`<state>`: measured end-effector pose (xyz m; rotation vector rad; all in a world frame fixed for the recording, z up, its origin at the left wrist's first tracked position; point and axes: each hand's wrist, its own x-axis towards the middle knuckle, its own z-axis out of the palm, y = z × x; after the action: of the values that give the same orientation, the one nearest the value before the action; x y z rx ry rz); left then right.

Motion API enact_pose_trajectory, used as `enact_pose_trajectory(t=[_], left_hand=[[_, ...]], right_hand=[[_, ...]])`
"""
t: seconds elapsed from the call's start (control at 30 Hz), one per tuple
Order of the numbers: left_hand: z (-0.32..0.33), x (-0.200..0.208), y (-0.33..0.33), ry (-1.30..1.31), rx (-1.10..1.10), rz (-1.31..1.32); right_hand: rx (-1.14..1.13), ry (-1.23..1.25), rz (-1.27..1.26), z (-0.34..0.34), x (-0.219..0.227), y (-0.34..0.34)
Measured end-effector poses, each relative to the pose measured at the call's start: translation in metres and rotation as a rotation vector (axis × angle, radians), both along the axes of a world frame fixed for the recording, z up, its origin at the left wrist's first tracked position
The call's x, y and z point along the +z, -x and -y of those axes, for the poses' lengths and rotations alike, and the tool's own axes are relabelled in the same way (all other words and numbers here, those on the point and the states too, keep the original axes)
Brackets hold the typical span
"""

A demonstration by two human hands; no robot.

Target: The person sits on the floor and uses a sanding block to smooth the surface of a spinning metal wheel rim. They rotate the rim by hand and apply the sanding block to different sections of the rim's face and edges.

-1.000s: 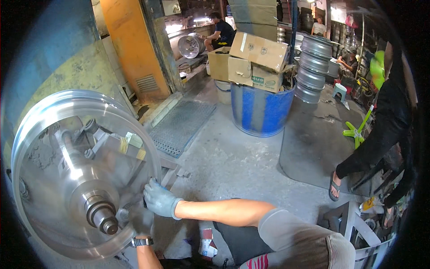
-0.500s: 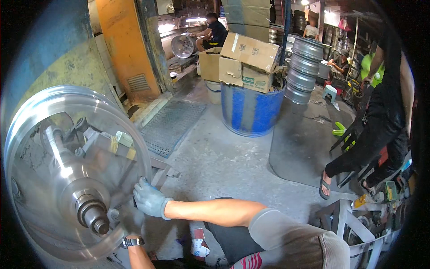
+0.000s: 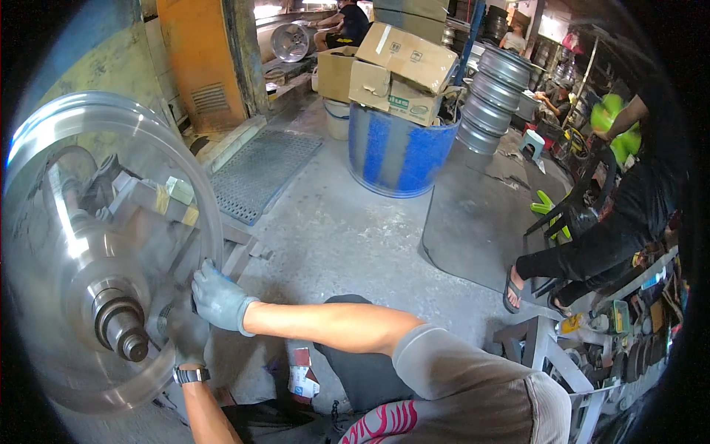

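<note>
Big silver wheel rim (image 3: 78, 281) to my left, blurred with spin around its dark spindle (image 3: 118, 322)! My right hand (image 3: 222, 300), gloved, fingers bent, meets the near edge; my left hand (image 3: 188, 333) blurs just below, watch (image 3: 192, 375) at the wrist. Either one's grip? Can't tell!

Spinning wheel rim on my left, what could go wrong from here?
The blurred wheel rim appears to be turning, so its edge could catch the gloved right hand.
The left hand, also gloved and close to the rim, might be dragged in.
The wristwatch on the left wrist, near the rim's lower edge, could snag.
</note>
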<state>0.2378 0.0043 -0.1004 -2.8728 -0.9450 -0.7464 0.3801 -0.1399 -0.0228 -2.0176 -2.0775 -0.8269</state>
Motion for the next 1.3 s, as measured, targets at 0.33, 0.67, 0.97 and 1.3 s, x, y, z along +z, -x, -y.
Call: enact_pose_trajectory(t=[0.33,0.67,0.97,1.3], left_hand=[[0.004,0.009,0.005,0.019,-0.132,0.096],[0.002,0.000,0.007,-0.120,-0.082,0.121],[-0.007,-0.001,0.007,-0.061,-0.039,-0.056],[-0.006,-0.008,0.005,-0.115,-0.043,0.037]], right_hand=[[-0.029,0.056,0.035,-0.001,0.002,0.002],[-0.029,0.093,0.030,-0.008,-0.005,0.003],[-0.022,0.063,0.014,-0.004,-0.006,0.003],[-0.038,0.093,0.032,0.001,-0.002,0.007]])
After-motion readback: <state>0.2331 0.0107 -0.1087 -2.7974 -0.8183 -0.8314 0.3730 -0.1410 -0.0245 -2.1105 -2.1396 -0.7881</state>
